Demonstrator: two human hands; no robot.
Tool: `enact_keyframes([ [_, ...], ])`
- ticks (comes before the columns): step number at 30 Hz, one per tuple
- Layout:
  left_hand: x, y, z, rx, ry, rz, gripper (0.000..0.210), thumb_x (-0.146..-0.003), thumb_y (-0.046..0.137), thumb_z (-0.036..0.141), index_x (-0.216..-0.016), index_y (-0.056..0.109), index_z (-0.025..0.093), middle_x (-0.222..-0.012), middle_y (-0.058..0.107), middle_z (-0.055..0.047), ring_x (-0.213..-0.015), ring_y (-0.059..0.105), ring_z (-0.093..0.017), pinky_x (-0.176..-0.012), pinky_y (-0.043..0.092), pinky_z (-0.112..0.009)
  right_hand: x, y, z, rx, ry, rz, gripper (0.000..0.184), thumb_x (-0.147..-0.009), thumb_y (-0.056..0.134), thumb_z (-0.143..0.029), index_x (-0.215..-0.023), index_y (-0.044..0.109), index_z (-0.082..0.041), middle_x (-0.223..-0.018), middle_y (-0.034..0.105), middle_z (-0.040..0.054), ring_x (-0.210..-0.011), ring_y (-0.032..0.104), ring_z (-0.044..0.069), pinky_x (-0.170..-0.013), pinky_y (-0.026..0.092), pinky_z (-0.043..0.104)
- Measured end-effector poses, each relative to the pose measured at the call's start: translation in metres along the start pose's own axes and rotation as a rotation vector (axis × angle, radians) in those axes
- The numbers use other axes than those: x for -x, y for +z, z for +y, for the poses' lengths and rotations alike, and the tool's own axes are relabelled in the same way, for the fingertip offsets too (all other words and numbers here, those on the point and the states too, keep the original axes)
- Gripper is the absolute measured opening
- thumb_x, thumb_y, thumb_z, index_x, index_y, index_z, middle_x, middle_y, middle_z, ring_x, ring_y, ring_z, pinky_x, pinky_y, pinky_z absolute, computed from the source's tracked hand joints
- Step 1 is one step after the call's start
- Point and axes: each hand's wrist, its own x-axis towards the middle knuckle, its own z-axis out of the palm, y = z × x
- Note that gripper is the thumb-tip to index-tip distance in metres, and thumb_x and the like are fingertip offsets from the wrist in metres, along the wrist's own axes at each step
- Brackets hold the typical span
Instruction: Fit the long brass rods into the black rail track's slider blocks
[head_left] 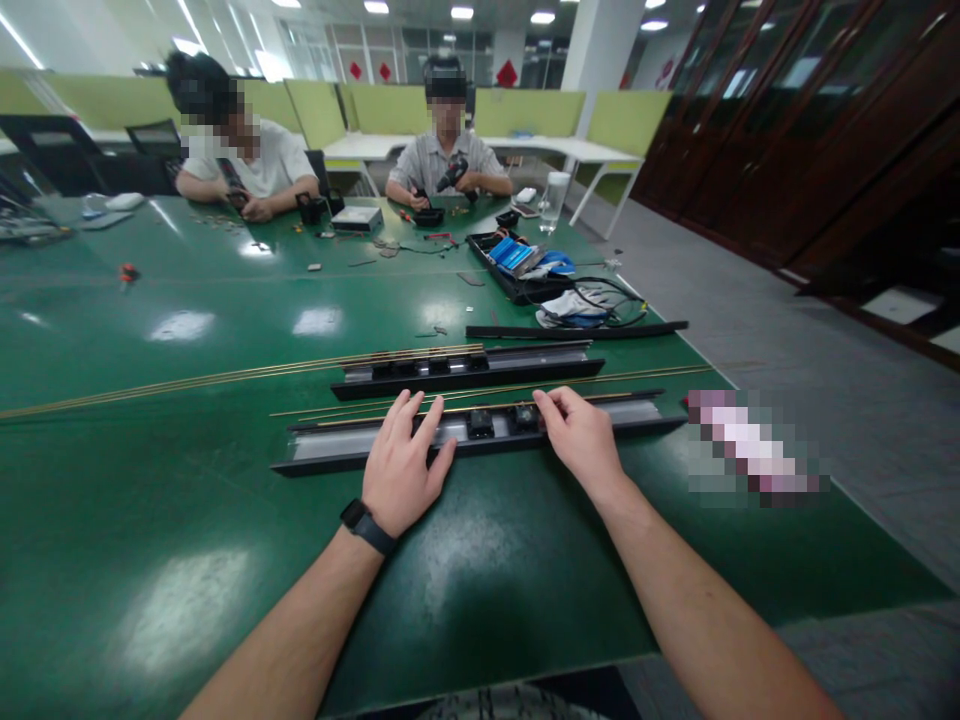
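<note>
- I find my left hand [405, 460] laid across the near black trough [330, 445], fingers spread wide, their tips toward its far edge.
- I find my right hand [581, 440] at the trough's far edge, thumb and forefinger narrowed to a pinch beside the right-hand black block [526, 417]; I cannot tell what they grip.
- The left-hand black block [480, 424] sits inside the trough, between my hands.
- The near trough lies lengthwise on the green table [225, 520]; the far black trough [480, 378] lies just beyond.
- Thin gold rods [630, 377] run between the troughs.
- On the far side, a co-worker [446, 150] holds a drill [452, 175].
</note>
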Motion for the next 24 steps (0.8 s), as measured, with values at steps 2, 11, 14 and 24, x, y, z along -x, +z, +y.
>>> enact_keyframes([
  [2, -0.0001, 0.0001, 0.0002, 0.001, -0.002, 0.003, 0.060, -0.102, 0.059, 0.038, -0.159, 0.046, 0.022, -0.157, 0.051, -0.019, -0.156, 0.038, -0.039, -0.121, 0.045, -0.060, -0.0001, 0.0001, 0.0003, -0.005, 0.007, -0.004, 0.046, -0.099, 0.053, -0.065, -0.085, 0.072, -0.025, -0.070, 0.072, 0.0023, -0.067, 0.066, 0.020, -0.068, 0.043, 0.031],
  [11, -0.0004, 0.0001, 0.0014, -0.011, -0.004, -0.003, 0.057, -0.103, 0.059, 0.038, -0.156, 0.049, 0.018, -0.156, 0.052, -0.021, -0.156, 0.039, -0.038, -0.123, 0.044, -0.057, 0.0002, 0.0016, 0.0031, -0.030, -0.041, -0.010, 0.040, -0.098, 0.057, -0.061, -0.094, 0.073, -0.025, -0.073, 0.073, 0.0010, -0.066, 0.065, 0.018, -0.068, 0.042, 0.030],
  [14, -0.0002, 0.0006, 0.0008, -0.009, -0.003, -0.001, 0.058, -0.103, 0.058, 0.038, -0.156, 0.049, 0.019, -0.156, 0.052, -0.020, -0.156, 0.039, -0.038, -0.122, 0.045, -0.058, 0.0004, 0.0015, 0.0027, -0.028, -0.039, -0.007, 0.041, -0.099, 0.056, -0.061, -0.087, 0.072, -0.025, -0.069, 0.070, 0.0003, -0.064, 0.063, 0.017, -0.067, 0.041, 0.030],
  [24, -0.0001, -0.0001, 0.0005, 0.002, -0.007, -0.001, 0.059, -0.103, 0.059, 0.038, -0.158, 0.047, 0.022, -0.157, 0.051, -0.019, -0.156, 0.038, -0.038, -0.122, 0.045, -0.059, -0.0002, -0.0003, -0.0004, 0.011, -0.008, -0.013, 0.044, -0.100, 0.053, -0.063, -0.081, 0.071, -0.027, -0.070, 0.071, 0.0008, -0.066, 0.065, 0.019, -0.067, 0.041, 0.031],
])
